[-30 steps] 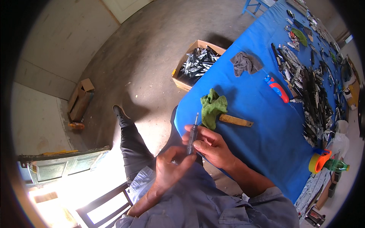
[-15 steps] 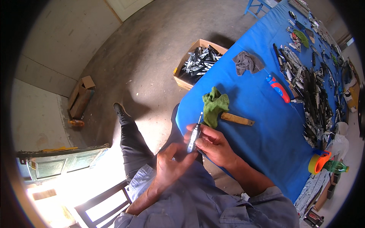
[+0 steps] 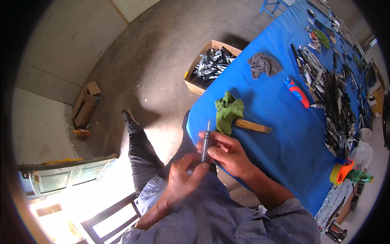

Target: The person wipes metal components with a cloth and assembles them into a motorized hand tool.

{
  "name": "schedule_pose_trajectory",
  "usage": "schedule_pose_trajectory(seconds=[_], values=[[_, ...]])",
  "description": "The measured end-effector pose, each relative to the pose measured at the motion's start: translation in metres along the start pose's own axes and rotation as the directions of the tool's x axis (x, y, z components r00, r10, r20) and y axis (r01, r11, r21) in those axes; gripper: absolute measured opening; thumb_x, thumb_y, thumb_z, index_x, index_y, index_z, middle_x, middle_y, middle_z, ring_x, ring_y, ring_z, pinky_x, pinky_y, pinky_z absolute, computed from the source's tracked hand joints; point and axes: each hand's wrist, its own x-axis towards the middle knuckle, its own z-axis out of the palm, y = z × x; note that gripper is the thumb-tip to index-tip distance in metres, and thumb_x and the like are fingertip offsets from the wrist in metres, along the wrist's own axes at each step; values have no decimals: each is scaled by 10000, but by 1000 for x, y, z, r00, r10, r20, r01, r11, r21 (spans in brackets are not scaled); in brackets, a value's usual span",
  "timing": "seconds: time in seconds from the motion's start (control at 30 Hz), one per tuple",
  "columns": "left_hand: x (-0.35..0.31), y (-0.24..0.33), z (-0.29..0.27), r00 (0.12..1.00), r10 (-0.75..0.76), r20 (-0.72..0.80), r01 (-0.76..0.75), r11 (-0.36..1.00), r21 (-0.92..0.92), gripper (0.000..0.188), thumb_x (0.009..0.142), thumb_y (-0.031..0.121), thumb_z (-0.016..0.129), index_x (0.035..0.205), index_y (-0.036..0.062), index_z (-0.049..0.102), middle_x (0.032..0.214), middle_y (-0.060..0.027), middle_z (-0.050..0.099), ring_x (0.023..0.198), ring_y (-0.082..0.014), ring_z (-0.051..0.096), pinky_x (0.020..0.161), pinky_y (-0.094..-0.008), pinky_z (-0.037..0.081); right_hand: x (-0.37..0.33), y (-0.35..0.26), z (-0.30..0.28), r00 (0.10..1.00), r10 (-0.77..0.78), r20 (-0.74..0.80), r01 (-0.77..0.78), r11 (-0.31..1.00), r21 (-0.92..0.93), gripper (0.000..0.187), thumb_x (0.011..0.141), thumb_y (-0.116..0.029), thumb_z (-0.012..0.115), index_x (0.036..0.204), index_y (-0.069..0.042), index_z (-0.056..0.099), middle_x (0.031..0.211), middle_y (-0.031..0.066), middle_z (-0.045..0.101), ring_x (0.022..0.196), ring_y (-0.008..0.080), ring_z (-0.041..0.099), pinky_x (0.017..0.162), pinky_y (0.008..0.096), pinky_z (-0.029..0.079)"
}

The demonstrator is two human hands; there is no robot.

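Nearest the camera, the left hand (image 3: 180, 183) curls its fingers together around the lower end of a slim metal tool (image 3: 205, 142), the thumb pressing on its shaft. Just beside it at 3 o'clock, the right hand (image 3: 229, 154) pinches the same tool at mid-length between thumb and fingertips, the other fingers lying close together. The tool stands nearly upright, its thin tip pointing to 12 o'clock, just off the near edge of a table with a blue cover (image 3: 280, 134).

Beyond the tip, at 1 o'clock, a green rag (image 3: 228, 112) lies on the cover over one end of a wooden handle (image 3: 252, 126), which sticks out toward 3 o'clock. Farther off at 1 o'clock lies a grey rag (image 3: 262, 65), and at 2 o'clock from the hands a red and blue tool (image 3: 297, 93). A long heap of dark metal pieces (image 3: 331, 93) runs along the far side of the table. On the floor at 12 o'clock, touching the table's edge, stands an open cardboard box (image 3: 195, 83) filled with similar metal parts.
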Motion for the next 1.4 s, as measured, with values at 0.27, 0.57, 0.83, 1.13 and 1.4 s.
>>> schedule_pose_trajectory(seconds=[0.27,0.57,0.83,1.13,1.4], values=[[-3,-7,-6,970,-157,186,211,925,-317,312,1031,256,595,1121,-38,650,917,-92,709,839,-147,661,774,-300,534,1,-3,2,999,3,-50,0,999,54,402,996,-88,639,1388,-31,572,1114,67,666,776,73,540,651,237,421],[-2,-10,-5,964,-137,229,217,902,-373,361,1048,306,572,1131,-36,651,919,-100,708,840,-163,667,780,-313,538,0,-3,4,998,-1,-67,3,1000,29,259,984,-45,603,1241,-14,622,1028,60,641,701,73,514,616,239,418],[-4,-15,-3,958,-137,253,219,918,-330,376,1061,313,547,1129,-29,686,889,-84,717,830,-146,668,773,-297,535,-2,-7,16,992,-26,-122,14,995,-97,147,974,-51,574,1112,-28,621,876,-5,590,659,49,470,595,237,409],[-5,-18,-5,965,-138,224,199,938,-284,477,1075,414,523,1119,-29,696,883,-88,722,827,-149,675,757,-298,537,-2,-6,17,988,-15,-155,-3,993,-116,235,992,-86,619,1216,-15,614,914,-13,597,690,45,478,604,227,407],[-5,-15,-3,969,-132,209,196,925,-325,509,1094,416,471,1125,-39,698,880,-95,721,815,-154,678,736,-299,544,-1,-1,14,992,-46,-122,30,991,-130,282,1003,-80,613,1274,-3,591,962,-5,594,723,46,483,610,226,411]])
